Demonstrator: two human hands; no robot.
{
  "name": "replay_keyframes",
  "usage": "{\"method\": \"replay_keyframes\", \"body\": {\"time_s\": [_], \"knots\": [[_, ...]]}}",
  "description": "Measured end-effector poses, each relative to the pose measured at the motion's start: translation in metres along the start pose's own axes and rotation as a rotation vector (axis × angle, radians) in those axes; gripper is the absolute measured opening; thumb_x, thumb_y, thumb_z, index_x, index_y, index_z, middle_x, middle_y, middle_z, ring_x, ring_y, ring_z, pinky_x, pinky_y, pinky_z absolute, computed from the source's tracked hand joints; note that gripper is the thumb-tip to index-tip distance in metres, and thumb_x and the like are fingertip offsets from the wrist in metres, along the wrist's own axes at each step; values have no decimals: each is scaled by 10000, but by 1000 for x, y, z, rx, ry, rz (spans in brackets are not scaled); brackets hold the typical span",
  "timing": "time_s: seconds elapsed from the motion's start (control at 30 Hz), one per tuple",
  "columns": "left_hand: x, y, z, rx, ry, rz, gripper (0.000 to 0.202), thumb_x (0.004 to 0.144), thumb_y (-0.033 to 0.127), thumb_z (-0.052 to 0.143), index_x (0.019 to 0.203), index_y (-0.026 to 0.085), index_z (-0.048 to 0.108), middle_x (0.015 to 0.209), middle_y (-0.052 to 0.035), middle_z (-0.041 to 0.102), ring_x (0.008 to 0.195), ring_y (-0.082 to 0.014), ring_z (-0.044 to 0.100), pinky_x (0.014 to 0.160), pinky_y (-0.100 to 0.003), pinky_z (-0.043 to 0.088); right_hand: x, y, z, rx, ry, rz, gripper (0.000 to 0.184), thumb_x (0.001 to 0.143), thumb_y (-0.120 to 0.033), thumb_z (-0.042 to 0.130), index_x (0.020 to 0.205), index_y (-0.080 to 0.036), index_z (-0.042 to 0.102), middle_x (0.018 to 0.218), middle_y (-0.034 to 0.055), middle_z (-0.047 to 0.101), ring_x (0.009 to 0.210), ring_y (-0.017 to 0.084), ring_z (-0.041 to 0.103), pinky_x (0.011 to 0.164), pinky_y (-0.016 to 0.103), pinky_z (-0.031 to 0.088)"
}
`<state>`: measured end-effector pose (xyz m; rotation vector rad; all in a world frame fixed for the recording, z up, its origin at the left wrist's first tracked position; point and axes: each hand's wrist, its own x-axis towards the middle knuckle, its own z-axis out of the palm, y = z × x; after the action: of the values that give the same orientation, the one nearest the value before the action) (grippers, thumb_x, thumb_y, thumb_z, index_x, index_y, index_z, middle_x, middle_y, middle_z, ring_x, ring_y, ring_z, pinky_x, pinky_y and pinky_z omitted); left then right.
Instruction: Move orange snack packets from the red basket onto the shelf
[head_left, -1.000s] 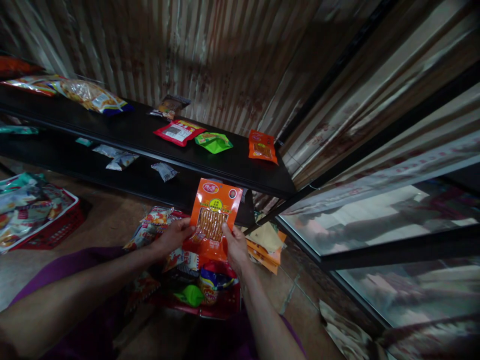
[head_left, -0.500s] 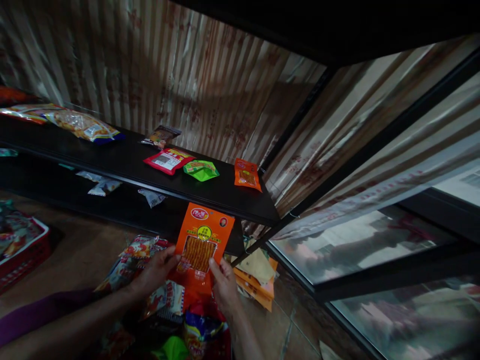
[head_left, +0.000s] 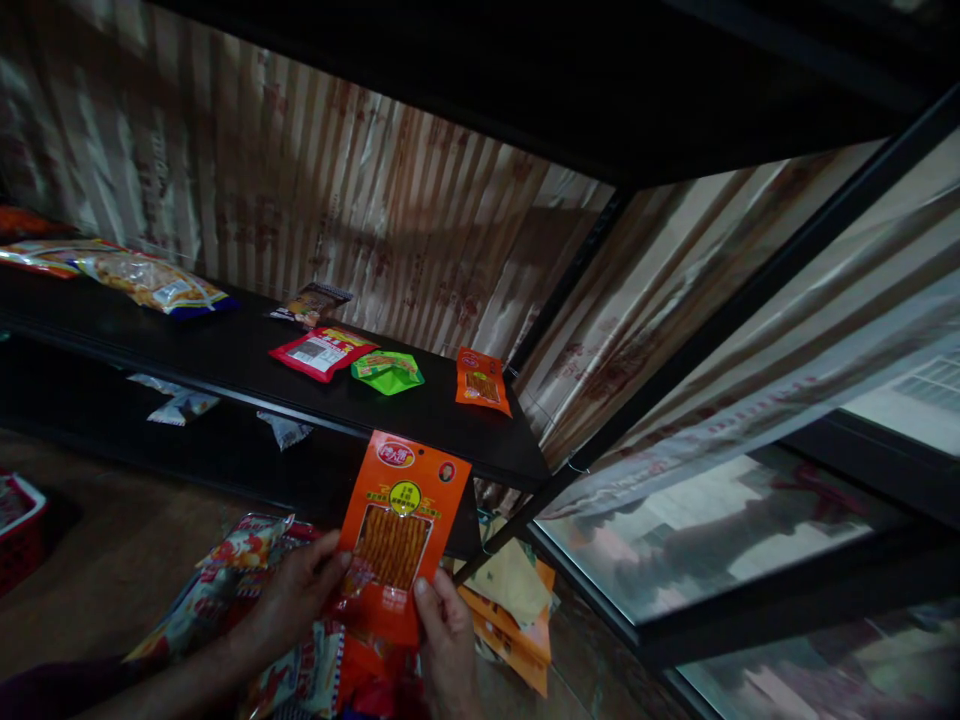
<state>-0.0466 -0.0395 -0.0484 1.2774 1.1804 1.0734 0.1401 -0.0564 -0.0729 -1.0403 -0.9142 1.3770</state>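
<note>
Left hand gripping left edge of large orange packet, right hand gripping its lower right edge. Packet tilted, in front of black shelf, above loose snack packets. On shelf: green packet just beside red packet, another orange packet near right end. Striped curtain behind.

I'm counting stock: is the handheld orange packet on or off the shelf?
Off: left hand and right hand hold the orange packet by its sides, in front of the shelf.
</note>
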Motion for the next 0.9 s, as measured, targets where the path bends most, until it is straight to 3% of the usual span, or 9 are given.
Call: {"method": "replay_keyframes", "body": {"time_s": [0.17,0.3,0.43,0.53,0.7,0.9], "knots": [[30,51,16,-60,-61,62,302,784,478,560,797,185,635,829,-47,699,807,-224,643,712,-293,506,21,-38,-3,-60,197,-119,354,692,-529,738,896,-240,734,860,38,738,771,229,669,700,344,562],[81,85,34,-282,-168,118,393,750,411,617,1063,176,583,937,-66,714,847,-227,674,762,-319,524,54,-86,-7,-99,243,-222,362,682,-493,749,919,-220,720,871,25,739,715,196,655,645,296,538],[144,103,58,-155,-40,203,385,793,303,600,1156,183,553,982,-74,720,907,-229,674,786,-310,515,110,-129,-19,-194,285,-337,388,659,-465,739,934,-193,703,838,21,740,698,194,655,641,299,521],[190,116,77,33,54,192,468,819,240,590,1278,202,510,1009,-73,724,938,-231,661,799,-309,501,161,-151,-29,-167,347,-357,370,608,-409,728,899,-187,677,729,2,726,623,191,645,605,308,515],[250,132,102,310,174,151,527,820,193,588,1337,212,489,1104,-75,703,984,-217,644,842,-289,464,229,-169,-44,-267,461,-436,341,619,-302,632,929,-164,654,690,6,706,626,188,649,607,296,512],[281,133,118,456,159,158,444,817,229,607,1260,203,596,1180,-109,681,1065,-246,630,860,-289,450,274,-169,-68,-627,577,-445,457,709,-298,555,1130,-140,636,728,23,715,641,177,646,639,274,506]]}}
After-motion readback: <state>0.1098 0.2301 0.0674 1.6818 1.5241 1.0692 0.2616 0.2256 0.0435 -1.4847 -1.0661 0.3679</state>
